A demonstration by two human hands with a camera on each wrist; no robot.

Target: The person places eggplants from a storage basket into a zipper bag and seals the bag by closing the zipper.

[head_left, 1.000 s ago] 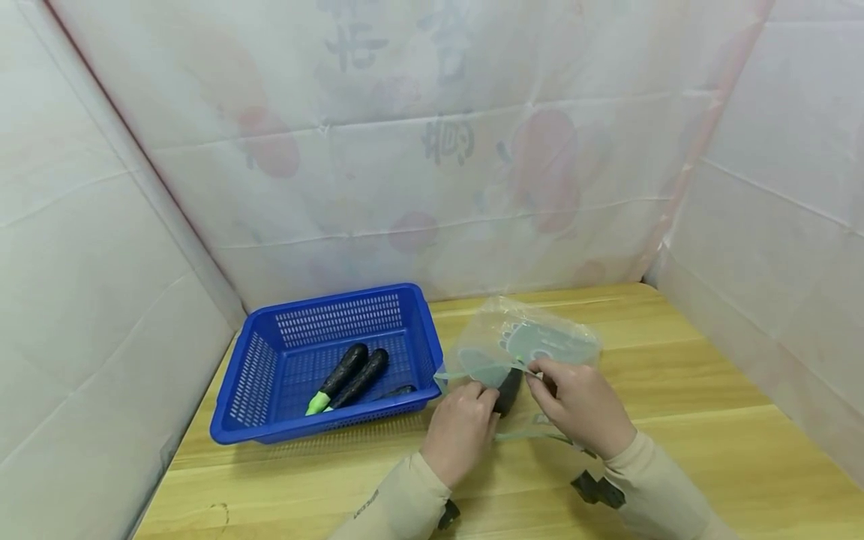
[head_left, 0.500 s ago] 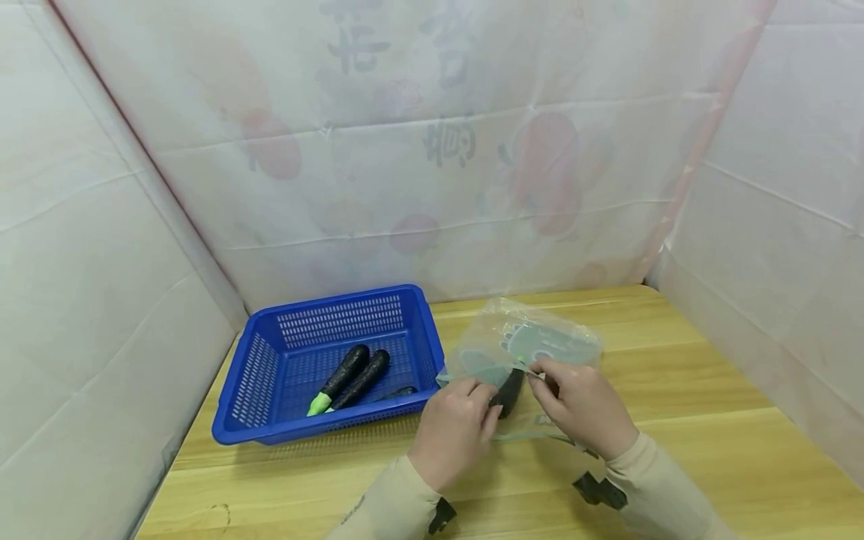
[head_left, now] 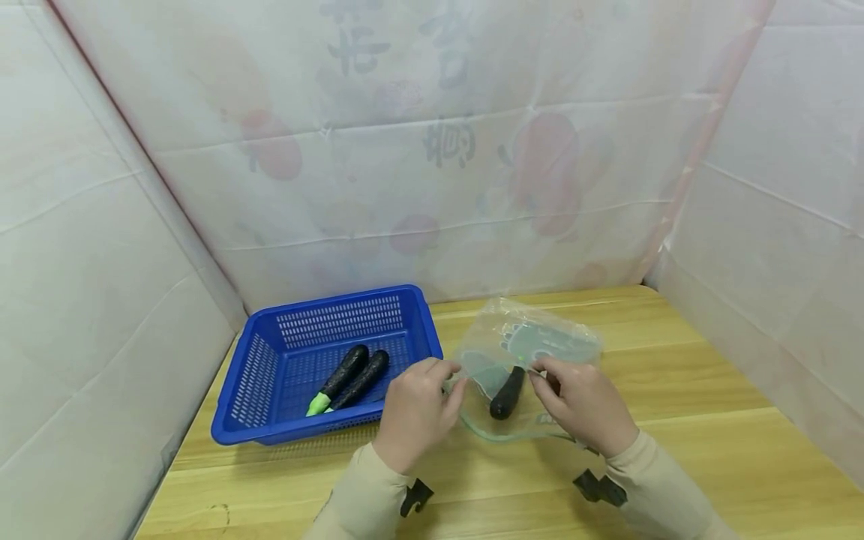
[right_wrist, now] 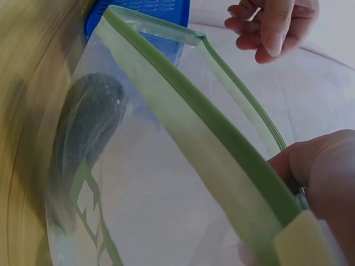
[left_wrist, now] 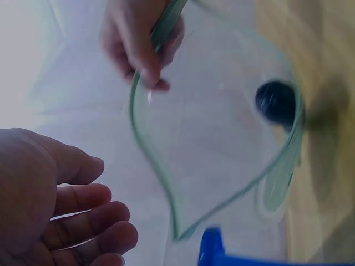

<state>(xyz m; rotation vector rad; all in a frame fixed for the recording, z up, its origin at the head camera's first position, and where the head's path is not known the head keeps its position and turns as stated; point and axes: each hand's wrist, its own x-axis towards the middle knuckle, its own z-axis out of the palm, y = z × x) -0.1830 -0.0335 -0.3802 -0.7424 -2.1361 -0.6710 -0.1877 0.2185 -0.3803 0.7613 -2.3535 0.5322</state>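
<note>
A clear zip bag (head_left: 553, 341) with green prints and a green zip edge lies on the table, its mouth toward me. Inside it rests one dark eggplant (head_left: 508, 394), seen through the plastic in the right wrist view (right_wrist: 91, 119). My right hand (head_left: 582, 401) pinches the upper edge of the bag's mouth between thumb and fingers. My left hand (head_left: 420, 409) hovers left of the mouth; in the left wrist view its loosely bent fingers (left_wrist: 91, 221) hold nothing and stand apart from the zip edge. The mouth gapes in both wrist views.
Left of the bag stands a blue plastic basket (head_left: 225, 427) with slotted sides. Two eggplants, one (head_left: 346, 371) beside another (head_left: 367, 381), lie in it with green stem ends. The wooden table (head_left: 702, 420) is bounded by white sheeting (head_left: 378, 187) at the back and sides.
My left hand has left the eggplant and moved left, out past the bag's mouth toward the basket. The right hand keeps its pinch in the same place. The eggplant now lies uncovered by fingers.
</note>
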